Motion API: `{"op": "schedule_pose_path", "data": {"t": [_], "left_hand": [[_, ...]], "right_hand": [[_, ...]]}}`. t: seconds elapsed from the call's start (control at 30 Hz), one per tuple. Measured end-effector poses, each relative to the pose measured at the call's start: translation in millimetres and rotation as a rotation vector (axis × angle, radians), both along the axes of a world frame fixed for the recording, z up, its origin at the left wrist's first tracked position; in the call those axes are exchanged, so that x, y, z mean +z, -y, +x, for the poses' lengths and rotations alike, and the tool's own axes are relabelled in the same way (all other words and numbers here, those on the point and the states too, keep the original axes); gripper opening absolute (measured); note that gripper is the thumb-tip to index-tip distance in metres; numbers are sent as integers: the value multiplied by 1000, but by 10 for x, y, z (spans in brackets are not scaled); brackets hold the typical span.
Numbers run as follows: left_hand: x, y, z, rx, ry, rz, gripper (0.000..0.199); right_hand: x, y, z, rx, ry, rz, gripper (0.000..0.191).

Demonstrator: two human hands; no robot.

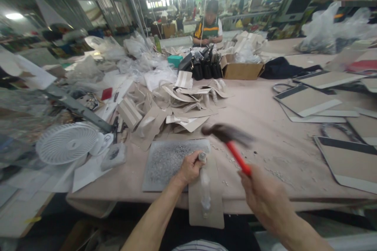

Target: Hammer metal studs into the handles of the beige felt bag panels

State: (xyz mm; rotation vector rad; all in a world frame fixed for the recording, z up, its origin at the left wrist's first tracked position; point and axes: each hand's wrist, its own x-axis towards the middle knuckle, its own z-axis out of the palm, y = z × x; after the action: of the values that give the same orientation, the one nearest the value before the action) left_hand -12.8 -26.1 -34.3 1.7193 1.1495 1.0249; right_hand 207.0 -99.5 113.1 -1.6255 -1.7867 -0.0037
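Note:
My right hand (262, 188) is wrapped round the red handle of a hammer (235, 153), raised above the table and blurred by motion. Between the fingertips of my left hand (191, 168) is a small metal punch (202, 157), upright over the top end of a beige panel (216, 200). A plastic-wrapped strip lies along that panel, which hangs partly over the table's front edge. Under my left wrist and fingers is a grey, speckled slab (165, 164).
Beige pieces (191, 98) are heaped behind the slab. Flat panels (350, 160) lie at the right. A white fan (67, 143) is at the left. Black bags (206, 66), a cardboard box (243, 70) and a person (207, 29) are farther back.

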Motion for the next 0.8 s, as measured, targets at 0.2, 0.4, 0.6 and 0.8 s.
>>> {"op": "schedule_pose_path", "data": {"t": [0.2,0.4,0.6,0.8], "left_hand": [[6,14,12,16,5,-17,22],[-1,11,9,27,56,-36,16],[12,-18,23,85,241,-174,17],[11,-59,43,178,344,-215,22]], "right_hand": [[-690,43,277,188,232,-457,27],[-1026,-67,508,53,235,-702,25],[-1128,-70,34,277,351,-246,47],[-1087,16,-637,653,447,-332,41]]}}
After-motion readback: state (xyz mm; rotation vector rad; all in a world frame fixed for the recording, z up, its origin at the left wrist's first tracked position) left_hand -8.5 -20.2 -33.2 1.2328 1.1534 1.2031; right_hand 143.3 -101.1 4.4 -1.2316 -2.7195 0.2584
